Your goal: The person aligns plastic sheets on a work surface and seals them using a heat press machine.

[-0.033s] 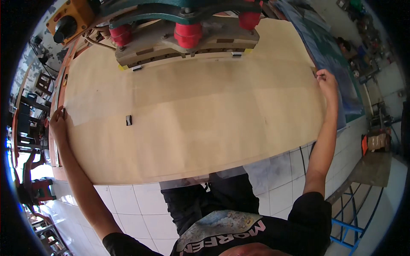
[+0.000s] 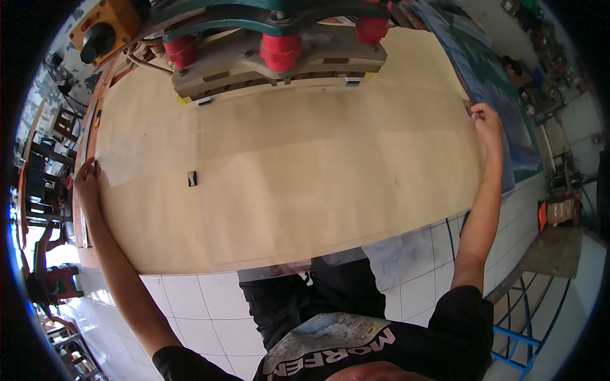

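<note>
A large tan sheet (image 2: 298,171) lies flat before me, its edges bent by the lens. My left hand (image 2: 86,183) is at the sheet's left edge, fingers closed, with a small dark thing beside the fingertips. At the far right edge my right hand (image 2: 488,124) is closed in a pinch; a small dark bit shows by its fingertips. What either hand holds is too small to make out. A small black-and-silver block (image 2: 192,178) rests on the sheet, left of the middle. Two similar pieces sit under the machine head (image 2: 279,66) at the back.
Red mounts (image 2: 280,52) join the machine head to a green frame (image 2: 222,24) over the sheet's far side. A yellow control box (image 2: 121,22) with a black knob hangs at far left. A blue-legged stand (image 2: 518,340) is at lower right, on white floor tiles (image 2: 187,298).
</note>
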`<state>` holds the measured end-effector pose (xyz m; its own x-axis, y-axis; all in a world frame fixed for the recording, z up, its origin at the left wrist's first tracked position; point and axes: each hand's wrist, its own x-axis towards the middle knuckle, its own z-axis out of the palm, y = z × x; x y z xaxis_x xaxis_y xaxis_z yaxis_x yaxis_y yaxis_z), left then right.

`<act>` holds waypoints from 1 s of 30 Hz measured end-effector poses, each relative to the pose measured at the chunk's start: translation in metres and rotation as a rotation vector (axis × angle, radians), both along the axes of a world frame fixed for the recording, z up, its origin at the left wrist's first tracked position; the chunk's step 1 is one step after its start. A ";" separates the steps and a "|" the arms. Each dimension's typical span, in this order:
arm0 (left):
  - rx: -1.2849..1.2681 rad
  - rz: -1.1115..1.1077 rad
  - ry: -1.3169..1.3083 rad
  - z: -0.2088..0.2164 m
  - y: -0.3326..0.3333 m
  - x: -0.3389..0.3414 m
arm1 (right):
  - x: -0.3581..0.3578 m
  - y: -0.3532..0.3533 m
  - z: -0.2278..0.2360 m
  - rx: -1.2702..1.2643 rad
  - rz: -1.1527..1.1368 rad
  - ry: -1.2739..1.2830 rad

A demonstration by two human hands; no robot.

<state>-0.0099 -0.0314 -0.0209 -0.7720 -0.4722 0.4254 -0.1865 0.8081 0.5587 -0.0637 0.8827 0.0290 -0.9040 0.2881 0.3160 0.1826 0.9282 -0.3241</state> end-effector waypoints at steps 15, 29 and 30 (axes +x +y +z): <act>0.025 0.014 -0.011 0.001 -0.003 -0.001 | -0.005 0.011 -0.008 0.034 0.114 0.080; 0.080 -0.051 0.068 -0.006 -0.002 -0.004 | -0.003 0.013 -0.009 -0.030 0.127 0.087; 0.120 -0.065 0.087 -0.004 0.001 -0.004 | -0.003 0.014 -0.009 -0.053 0.122 0.087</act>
